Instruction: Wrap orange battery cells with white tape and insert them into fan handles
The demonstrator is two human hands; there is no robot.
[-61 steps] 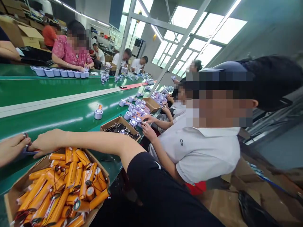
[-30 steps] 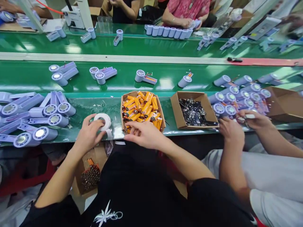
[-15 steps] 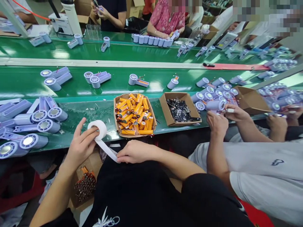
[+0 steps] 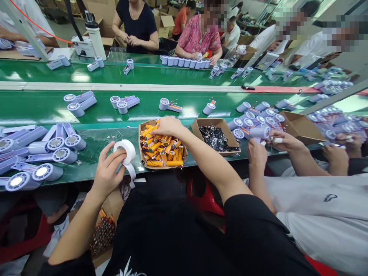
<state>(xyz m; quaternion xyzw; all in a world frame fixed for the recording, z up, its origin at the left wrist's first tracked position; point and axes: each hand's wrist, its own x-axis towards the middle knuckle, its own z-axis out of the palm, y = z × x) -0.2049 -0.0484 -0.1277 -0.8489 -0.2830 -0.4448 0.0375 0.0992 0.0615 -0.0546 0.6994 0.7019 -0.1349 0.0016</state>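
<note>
My left hand point(image 4: 110, 168) holds a roll of white tape point(image 4: 128, 151), its fingers through the core, and a loose strip curls down from the roll. My right hand point(image 4: 168, 126) reaches into a cardboard box point(image 4: 186, 159) full of orange cylindrical cells point(image 4: 163, 149). Its fingertips are down among the cells at the box's upper left, and whether they pinch one is too small to make out. To the right stands a second box point(image 4: 234, 151) with small black parts point(image 4: 217, 137).
Lilac fan-like housings point(image 4: 47, 172) are piled at the left, and more stand along the green belt point(image 4: 138, 117). A co-worker's hands point(image 4: 257, 155) hold a housing at the right. Below my left arm is a carton of metal-ended cells point(image 4: 103, 234). Several people stand across the belt.
My right hand has let go of the tape strip and moved up and forward to the box of orange cells. The freed strip now hangs curled. The camera view has shifted slightly.
</note>
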